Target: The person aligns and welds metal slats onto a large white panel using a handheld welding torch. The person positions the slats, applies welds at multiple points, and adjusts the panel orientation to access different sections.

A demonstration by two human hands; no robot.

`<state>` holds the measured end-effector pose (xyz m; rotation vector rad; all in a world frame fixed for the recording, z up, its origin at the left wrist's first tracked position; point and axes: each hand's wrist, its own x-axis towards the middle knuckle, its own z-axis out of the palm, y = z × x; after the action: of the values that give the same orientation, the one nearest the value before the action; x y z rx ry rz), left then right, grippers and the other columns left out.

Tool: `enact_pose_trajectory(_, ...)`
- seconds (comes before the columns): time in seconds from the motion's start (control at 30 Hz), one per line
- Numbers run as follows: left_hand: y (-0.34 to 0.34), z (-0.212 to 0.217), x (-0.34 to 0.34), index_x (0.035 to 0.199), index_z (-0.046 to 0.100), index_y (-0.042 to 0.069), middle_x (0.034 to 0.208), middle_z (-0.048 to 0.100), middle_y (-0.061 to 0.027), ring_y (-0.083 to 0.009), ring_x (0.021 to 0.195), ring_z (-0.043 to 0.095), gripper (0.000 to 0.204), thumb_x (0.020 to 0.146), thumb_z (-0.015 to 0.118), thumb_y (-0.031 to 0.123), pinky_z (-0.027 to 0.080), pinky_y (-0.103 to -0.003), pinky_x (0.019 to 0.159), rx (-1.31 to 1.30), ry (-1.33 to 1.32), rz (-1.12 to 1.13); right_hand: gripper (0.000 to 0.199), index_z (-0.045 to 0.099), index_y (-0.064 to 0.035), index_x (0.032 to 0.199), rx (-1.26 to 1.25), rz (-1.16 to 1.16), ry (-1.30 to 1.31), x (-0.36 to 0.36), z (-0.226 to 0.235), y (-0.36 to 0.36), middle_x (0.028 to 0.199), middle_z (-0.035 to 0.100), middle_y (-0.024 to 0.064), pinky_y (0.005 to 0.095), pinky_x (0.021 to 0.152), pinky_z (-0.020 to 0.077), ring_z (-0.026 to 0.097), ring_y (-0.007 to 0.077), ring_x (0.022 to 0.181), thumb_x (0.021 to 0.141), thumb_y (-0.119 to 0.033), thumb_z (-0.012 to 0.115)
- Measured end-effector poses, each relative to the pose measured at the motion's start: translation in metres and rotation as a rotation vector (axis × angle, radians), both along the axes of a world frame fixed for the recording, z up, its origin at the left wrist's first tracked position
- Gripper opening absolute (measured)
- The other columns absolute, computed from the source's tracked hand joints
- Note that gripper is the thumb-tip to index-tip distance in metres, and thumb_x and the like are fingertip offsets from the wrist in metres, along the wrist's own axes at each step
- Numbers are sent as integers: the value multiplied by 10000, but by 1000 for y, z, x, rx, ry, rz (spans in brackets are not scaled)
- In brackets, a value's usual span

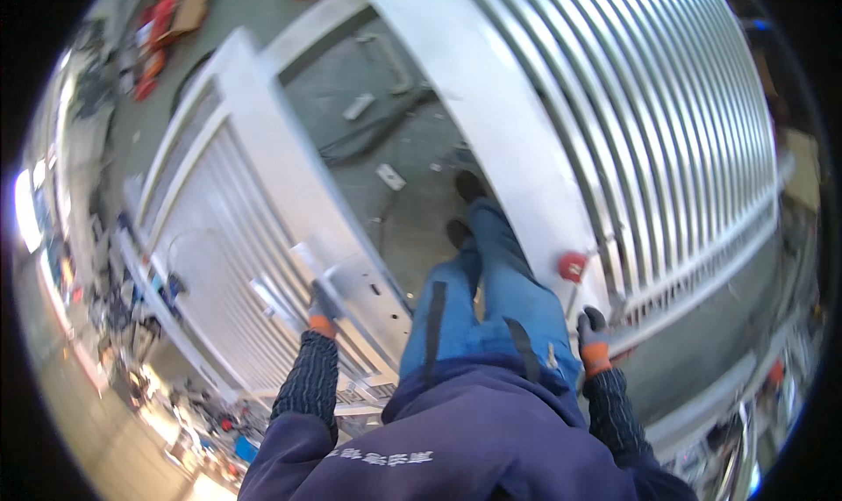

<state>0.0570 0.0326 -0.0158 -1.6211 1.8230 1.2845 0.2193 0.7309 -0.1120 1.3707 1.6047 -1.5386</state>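
**Two slatted silver panels around a strip of grey-green floor (324, 106)**

The larger right panel (495, 124) runs from the top of the view down to the right hand, with a broad flat frame along its inner side. The left panel (289, 168), also broad-framed, slants beside the left hand. Between them stands the person, in a dark blue top (500, 440) and blue trousers (517, 273).

Both hands wear grey gloves with orange cuffs. The left hand (324, 304) is over the left panel, at a short silver bar (311, 262); blur hides whether its fingers grip it. The right hand (594, 322) is at the right panel's near corner, its fingers partly bent; I cannot tell whether they clasp the edge.

Just beyond that hand, a red round piece (573, 266) shows against the frame. Smallest, a white piece (390, 177) lies on the floor.
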Motion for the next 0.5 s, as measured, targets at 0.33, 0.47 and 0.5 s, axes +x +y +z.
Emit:
enact_pose_trajectory(0.33, 173, -158, -2, 1336, 594, 92, 1174, 661, -51, -189, 1098, 608, 581, 985, 603, 556, 500, -335, 927, -54, 369, 148, 303, 647, -12, 1223, 309, 291, 264, -122, 12, 118, 1021, 675, 66, 288, 710, 533, 614, 129, 792, 982, -194, 670)
enact_pose_trajectory(0.47, 172, -170, 14, 1391, 538, 51, 1300, 624, -91, -241, 1190, 593, 595, 950, 723, 404, 454, -390, 1036, -394, 659, -22, 308, 650, 9, 1215, 241, 386, 390, -191, 15, 68, 1006, 695, 72, 290, 764, 535, 634, 146, 853, 984, -194, 671)
enact_pose_trajectory(0.5, 180, -157, 6, 1425, 499, 41, 1336, 602, -94, -231, 1207, 588, 541, 974, 666, 288, 456, -365, 1043, -500, 623, -138, 297, 655, 1, 1211, 164, 403, 320, -203, 6, 64, 982, 694, 72, 291, 720, 528, 625, 126, 820, 986, -193, 667)
